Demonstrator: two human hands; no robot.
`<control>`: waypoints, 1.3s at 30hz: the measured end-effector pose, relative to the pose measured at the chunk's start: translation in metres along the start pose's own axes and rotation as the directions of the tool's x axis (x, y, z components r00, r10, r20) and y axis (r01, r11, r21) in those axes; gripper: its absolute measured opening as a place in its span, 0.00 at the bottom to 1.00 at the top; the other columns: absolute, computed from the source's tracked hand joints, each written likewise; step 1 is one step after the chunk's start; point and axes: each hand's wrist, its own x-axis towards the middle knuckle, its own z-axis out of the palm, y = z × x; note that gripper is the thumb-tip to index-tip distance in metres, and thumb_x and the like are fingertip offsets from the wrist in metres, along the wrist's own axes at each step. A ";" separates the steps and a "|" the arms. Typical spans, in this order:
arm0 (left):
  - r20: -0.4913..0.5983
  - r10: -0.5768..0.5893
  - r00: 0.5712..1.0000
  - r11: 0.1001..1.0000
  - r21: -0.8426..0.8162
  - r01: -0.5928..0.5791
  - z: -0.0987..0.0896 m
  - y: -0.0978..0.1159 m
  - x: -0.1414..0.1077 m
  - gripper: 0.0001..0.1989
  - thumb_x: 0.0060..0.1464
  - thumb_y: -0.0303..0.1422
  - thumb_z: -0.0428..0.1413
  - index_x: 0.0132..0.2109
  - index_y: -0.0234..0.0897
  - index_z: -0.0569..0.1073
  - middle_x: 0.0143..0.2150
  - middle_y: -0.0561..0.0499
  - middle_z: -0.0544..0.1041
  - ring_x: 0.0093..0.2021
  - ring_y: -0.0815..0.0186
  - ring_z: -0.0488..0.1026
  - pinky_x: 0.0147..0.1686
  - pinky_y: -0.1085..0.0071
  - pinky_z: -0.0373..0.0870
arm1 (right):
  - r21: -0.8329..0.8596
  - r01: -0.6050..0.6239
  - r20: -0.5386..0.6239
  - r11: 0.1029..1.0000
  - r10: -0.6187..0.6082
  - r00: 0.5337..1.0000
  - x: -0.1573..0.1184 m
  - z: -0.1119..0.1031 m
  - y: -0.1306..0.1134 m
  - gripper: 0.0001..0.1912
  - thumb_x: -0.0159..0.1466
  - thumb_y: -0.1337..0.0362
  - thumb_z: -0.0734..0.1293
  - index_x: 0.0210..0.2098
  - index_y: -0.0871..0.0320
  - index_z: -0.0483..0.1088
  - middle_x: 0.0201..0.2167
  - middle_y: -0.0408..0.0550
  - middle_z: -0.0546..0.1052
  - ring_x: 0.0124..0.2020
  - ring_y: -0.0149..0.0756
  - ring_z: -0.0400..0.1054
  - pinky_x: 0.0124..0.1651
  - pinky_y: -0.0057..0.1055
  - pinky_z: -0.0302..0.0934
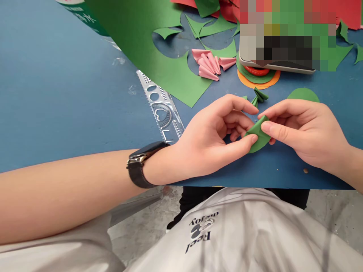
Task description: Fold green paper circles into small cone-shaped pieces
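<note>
Between my two hands is a small piece of green paper [259, 138], partly folded over with a rounded lower edge. My left hand [218, 132] pinches its left side between thumb and fingers. On its upper right corner, my right hand [300, 128] presses with thumb and forefinger. Just beyond my fingertips lie a few rolled green paper cones [259, 96], partly hidden by the left hand. A green paper circle [303, 94] shows behind my right hand. Several pink paper cones [210, 62] are heaped farther back.
A clear plastic ruler [159, 102] lies left of my hands, partly under a large cut green sheet [170, 71]. A pale-edged device [278, 66], mostly pixelated, rests on orange and green paper discs [258, 81]. Red and green scraps [224, 28] lie at the back. The blue table's [70, 94] front edge is close.
</note>
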 end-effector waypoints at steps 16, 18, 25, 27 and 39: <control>0.042 0.037 0.998 0.987 0.157 -0.044 -0.004 0.005 0.004 0.04 0.64 0.34 0.64 0.39 0.41 0.78 0.32 0.53 0.78 0.28 0.68 0.69 0.26 0.69 0.67 | -0.074 0.035 -0.031 0.997 -0.037 0.999 -0.004 0.001 -0.002 0.13 0.53 0.76 0.81 0.29 0.55 0.77 0.25 0.36 0.79 0.26 0.26 0.72 0.30 0.23 0.70; 0.044 0.025 0.999 0.990 0.135 -0.031 -0.004 0.006 0.004 0.06 0.64 0.35 0.64 0.38 0.40 0.78 0.31 0.53 0.78 0.27 0.69 0.68 0.25 0.70 0.66 | -0.066 0.030 -0.020 0.997 -0.032 0.999 -0.005 0.000 -0.001 0.12 0.54 0.74 0.81 0.30 0.56 0.77 0.25 0.36 0.79 0.26 0.25 0.72 0.29 0.23 0.69; 0.041 -0.048 0.998 0.990 0.135 0.042 -0.003 0.008 0.003 0.10 0.66 0.40 0.65 0.40 0.38 0.79 0.32 0.52 0.82 0.30 0.67 0.76 0.28 0.72 0.73 | -0.070 0.085 0.054 0.994 -0.082 0.995 -0.005 -0.001 0.000 0.11 0.58 0.73 0.81 0.32 0.55 0.77 0.29 0.38 0.81 0.32 0.29 0.79 0.40 0.28 0.80; 0.030 -0.016 0.999 0.980 0.199 0.010 -0.003 0.007 0.003 0.09 0.66 0.38 0.64 0.40 0.38 0.80 0.31 0.52 0.81 0.29 0.68 0.75 0.28 0.72 0.71 | -0.123 0.095 0.042 0.988 -0.090 0.995 -0.005 -0.001 0.000 0.10 0.61 0.73 0.79 0.32 0.54 0.77 0.29 0.39 0.82 0.31 0.30 0.79 0.40 0.29 0.81; 0.019 0.039 0.999 0.954 0.296 -0.043 -0.006 0.006 0.006 0.06 0.64 0.37 0.64 0.39 0.41 0.78 0.30 0.53 0.79 0.27 0.67 0.70 0.26 0.67 0.69 | -0.202 0.117 0.000 0.972 -0.120 0.993 -0.005 -0.005 0.003 0.08 0.61 0.66 0.81 0.31 0.55 0.79 0.24 0.38 0.79 0.26 0.27 0.72 0.28 0.26 0.69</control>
